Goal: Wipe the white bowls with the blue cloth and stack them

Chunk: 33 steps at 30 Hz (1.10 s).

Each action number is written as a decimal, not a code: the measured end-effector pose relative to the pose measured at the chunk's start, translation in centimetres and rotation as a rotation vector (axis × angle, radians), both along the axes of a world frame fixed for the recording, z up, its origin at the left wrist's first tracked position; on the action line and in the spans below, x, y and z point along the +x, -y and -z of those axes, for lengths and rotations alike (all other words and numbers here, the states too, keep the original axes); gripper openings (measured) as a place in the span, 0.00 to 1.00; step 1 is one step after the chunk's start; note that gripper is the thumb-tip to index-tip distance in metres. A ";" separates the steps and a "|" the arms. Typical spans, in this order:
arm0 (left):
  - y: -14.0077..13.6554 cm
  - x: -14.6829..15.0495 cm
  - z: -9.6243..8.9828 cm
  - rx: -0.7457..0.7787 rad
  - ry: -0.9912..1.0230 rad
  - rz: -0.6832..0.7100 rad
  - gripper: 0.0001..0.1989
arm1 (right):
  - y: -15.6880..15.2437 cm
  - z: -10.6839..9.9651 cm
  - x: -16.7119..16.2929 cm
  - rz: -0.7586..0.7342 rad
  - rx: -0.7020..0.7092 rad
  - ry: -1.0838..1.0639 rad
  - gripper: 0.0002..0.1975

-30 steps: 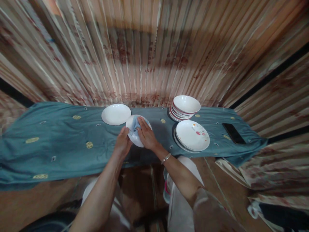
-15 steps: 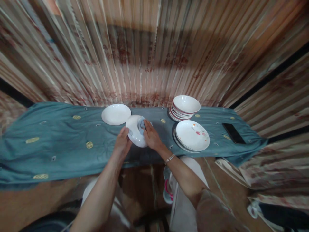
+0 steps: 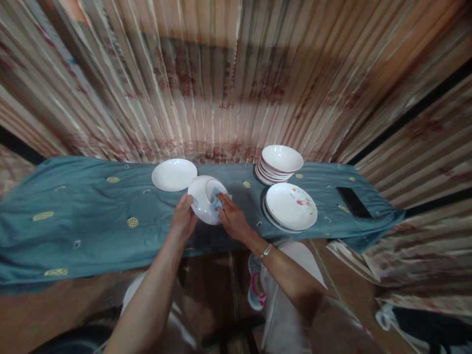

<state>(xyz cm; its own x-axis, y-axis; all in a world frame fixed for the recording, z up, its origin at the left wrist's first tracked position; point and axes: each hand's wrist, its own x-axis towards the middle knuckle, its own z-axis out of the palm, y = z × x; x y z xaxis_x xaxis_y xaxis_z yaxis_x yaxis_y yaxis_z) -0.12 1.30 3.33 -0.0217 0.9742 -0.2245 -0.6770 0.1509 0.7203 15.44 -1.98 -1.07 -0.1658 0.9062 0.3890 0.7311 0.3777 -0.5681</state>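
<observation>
My left hand is closed on the near-left edge of a white bowl. The bowl is tilted, with what looks like its round foot facing up and a small dark print near my left fingers. A light blue cloth is bunched under the fingers of my right hand, pressed against the bowl's right side. Just beyond the bowl on the left, a white plate lies on the cloth-covered table. My right palm and part of the blue cloth are hidden.
To the right stand a stack of white bowls with red rims and a stack of flowered plates. A black phone lies farther right. The table's green cover reaches the pleated curtain behind.
My right hand and the cloth have slid down and slightly right over the bowl, uncovering more of its round foot. My left hand keeps its hold. The view has shifted slightly.
</observation>
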 end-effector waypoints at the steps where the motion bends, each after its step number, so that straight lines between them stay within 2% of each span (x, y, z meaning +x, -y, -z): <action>1: 0.0 0.0 0.0 -0.002 0.001 -0.005 0.07 | 0.2 -0.1 0.0 -0.009 0.001 0.002 0.26; 13: -0.3 -0.1 0.8 0.020 -0.020 0.004 0.12 | 1.2 -0.8 -0.6 -0.107 0.076 0.017 0.27; 22: 0.4 0.2 -0.6 0.053 -0.037 0.071 0.06 | 0.3 -1.8 -2.5 -0.128 0.172 0.080 0.29; 33: 1.1 1.0 -1.2 0.071 -0.062 0.072 0.06 | -1.6 -4.1 -2.6 -0.067 0.215 0.075 0.26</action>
